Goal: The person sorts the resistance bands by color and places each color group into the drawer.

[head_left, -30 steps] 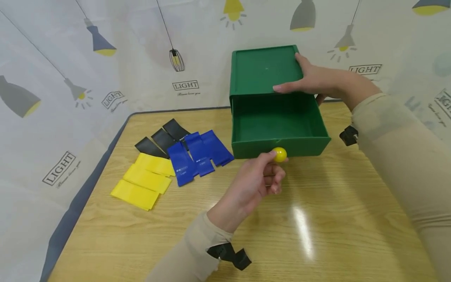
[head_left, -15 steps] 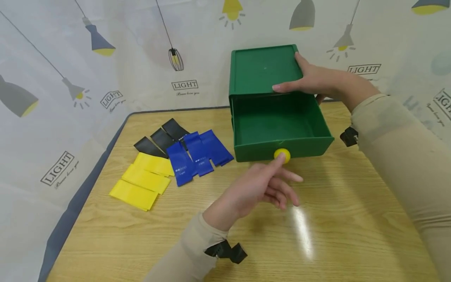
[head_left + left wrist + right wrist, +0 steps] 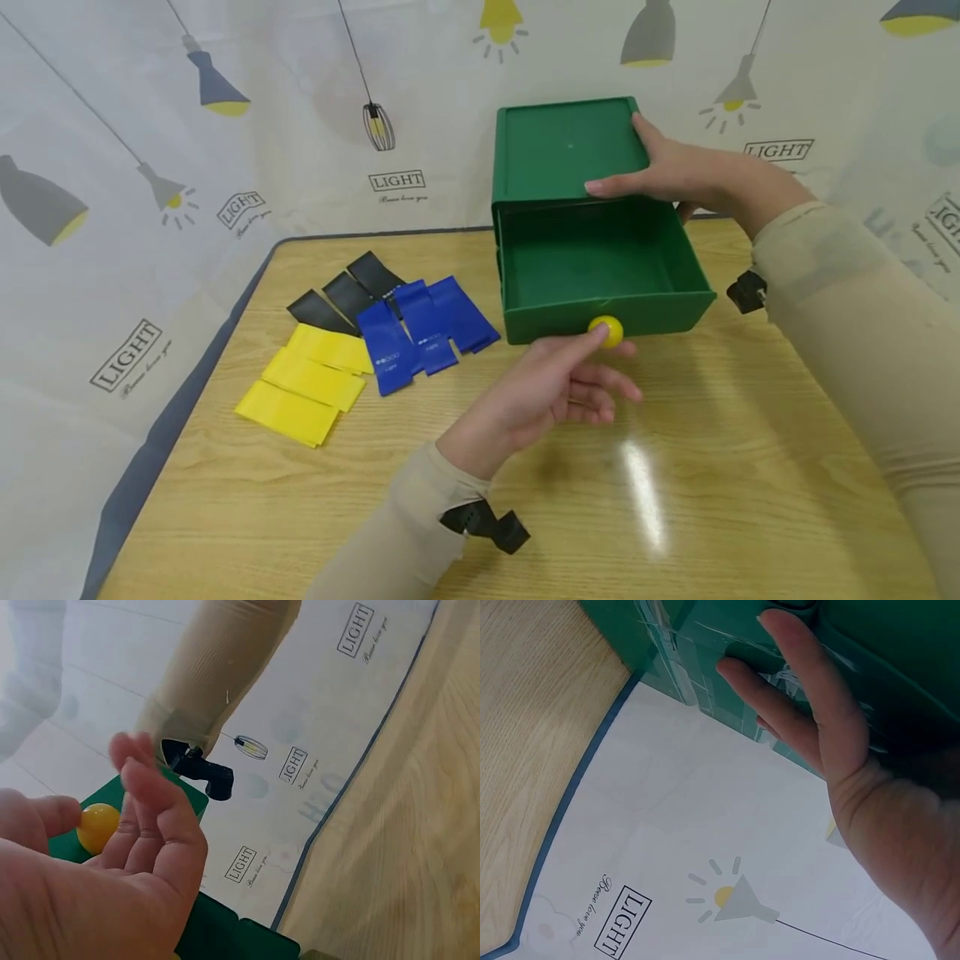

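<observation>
A screened-off table corner, room type unclear: lamp-printed sheeting point(image 3: 435, 100) spans the upper frame, a wood-grain table point(image 3: 300, 517) the lower

We rest our right hand point(image 3: 678, 171) on the box point(image 3: 562, 142), whose drawer point(image 3: 652, 315) stands open; our left hand point(image 3: 540, 387) has its thumb on the knob point(image 3: 614, 335). To the left lie yellow bands point(image 3: 311, 379), black bands point(image 3: 348, 293) and blue bands point(image 3: 423, 329) overlapping the black.

The head view faces forward and down; wrist views (closer, tilted) share its green box point(image 3: 570, 150).
</observation>
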The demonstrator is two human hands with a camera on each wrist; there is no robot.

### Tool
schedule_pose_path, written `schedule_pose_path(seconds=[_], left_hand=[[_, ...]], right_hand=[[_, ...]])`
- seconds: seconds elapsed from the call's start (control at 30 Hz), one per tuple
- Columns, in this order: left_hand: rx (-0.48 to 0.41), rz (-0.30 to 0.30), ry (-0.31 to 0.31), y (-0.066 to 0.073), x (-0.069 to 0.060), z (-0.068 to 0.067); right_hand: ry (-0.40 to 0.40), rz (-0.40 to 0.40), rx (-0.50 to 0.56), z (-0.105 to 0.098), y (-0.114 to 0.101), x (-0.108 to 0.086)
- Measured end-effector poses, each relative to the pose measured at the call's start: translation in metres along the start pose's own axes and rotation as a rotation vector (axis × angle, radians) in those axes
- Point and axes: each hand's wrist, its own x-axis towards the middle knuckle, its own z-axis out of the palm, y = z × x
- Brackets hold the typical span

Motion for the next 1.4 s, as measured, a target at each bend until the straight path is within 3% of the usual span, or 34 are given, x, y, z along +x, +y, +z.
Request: schedule_pose_path(seconds=[0.13, 0.53, 1.1, 1.23, 1.33, 1.4], left_hand=[[-0.043, 0.001, -0.011, 0.000, 0.000, -0.002], [0.039, -0.038, -0.021, 0.005, -0.002, -0.012], [0.136, -0.059, -0.036, 0.011, -0.006, -0.015], [0.148, -0.004, -0.069, 0.023, -0.021, -0.018], [0.177, 0.111, -0.135, 0.039, -0.041, -0.023], [0.203, 0.221, -0.179, 0.051, -0.058, -0.032]], right_hand=[[-0.014, -0.003, 0.003, 0.000, 0.000, 0.001], [-0.033, -0.011, 0.016, -0.001, 0.003, 0.006], [-0.032, -0.007, 0.025, -0.001, 0.005, 0.006], [-0.028, -0.008, 0.021, -0.001, 0.005, 0.005], [-0.023, -0.012, 0.015, -0.002, 0.003, 0.004], [-0.021, -0.015, 0.017, -0.002, 0.002, 0.003]])
